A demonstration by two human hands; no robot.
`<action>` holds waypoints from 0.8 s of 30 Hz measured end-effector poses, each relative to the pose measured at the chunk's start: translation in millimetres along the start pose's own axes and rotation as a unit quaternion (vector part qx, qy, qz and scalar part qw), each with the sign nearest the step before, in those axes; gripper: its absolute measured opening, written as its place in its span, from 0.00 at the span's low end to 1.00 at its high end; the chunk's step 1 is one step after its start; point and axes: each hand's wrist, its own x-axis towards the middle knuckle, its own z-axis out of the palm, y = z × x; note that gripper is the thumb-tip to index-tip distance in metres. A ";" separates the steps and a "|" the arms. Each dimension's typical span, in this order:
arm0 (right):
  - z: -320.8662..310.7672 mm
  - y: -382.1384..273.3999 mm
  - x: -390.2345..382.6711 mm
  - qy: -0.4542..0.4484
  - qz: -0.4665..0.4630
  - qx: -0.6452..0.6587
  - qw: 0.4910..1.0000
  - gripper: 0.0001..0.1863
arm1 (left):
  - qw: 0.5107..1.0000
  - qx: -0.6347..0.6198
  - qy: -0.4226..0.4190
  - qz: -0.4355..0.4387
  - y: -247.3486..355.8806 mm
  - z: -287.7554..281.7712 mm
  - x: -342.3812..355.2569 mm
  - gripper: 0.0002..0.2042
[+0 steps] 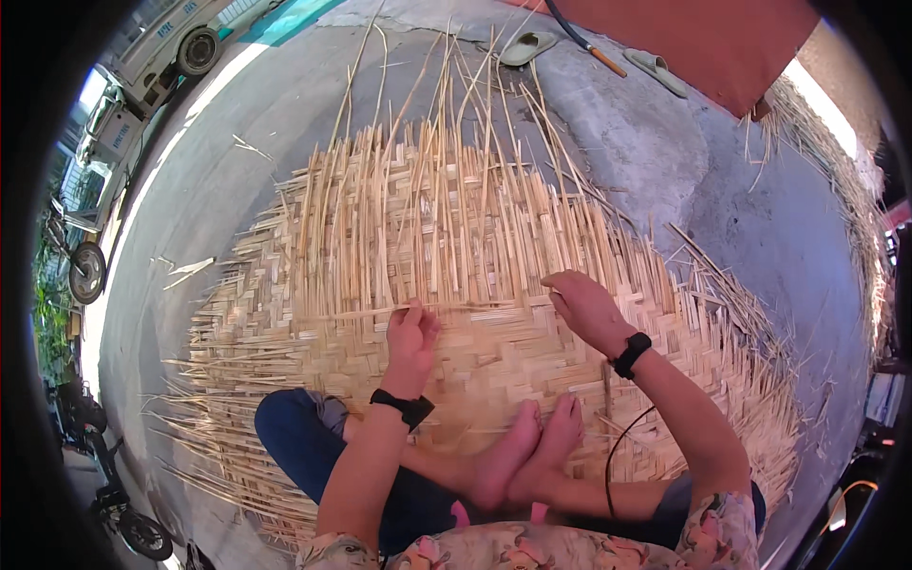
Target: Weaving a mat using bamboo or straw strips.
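Note:
A large mat of woven pale bamboo strips (475,347) spreads on the ground under me, its rim bristling with loose ends. Across the weave lies a thin bamboo strip (356,313), running sideways near the mat's middle. My left hand (411,334) pinches this strip between thumb and fingertips. To the right, my right hand (589,309) is closed with its fingertips low over the mat, at the strip's right end; the exact grip is partly hidden. Long upright strips (446,218) stretch from the weave toward the far side.
My crossed legs and bare feet (532,446) rest on the near part of the mat. Beyond it lie a pair of slippers (527,47) and a tool with an orange-brown handle (608,63). Loose strips (722,275) lie at right; vehicles (142,95) stand at far left.

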 end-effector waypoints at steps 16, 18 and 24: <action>81.9 -48.9 82.3 -0.111 0.024 0.172 0.979 0.10 | 0.988 -0.133 0.075 -0.022 52.3 38.5 -14.7 0.10; 83.5 -45.7 81.5 -0.168 0.075 0.222 0.958 0.10 | 0.987 -0.130 0.091 -0.029 51.9 40.4 -12.6 0.10; 93.5 -42.3 77.6 -0.168 0.089 0.318 0.929 0.11 | 0.991 -0.088 0.094 -0.039 45.8 34.1 -2.9 0.10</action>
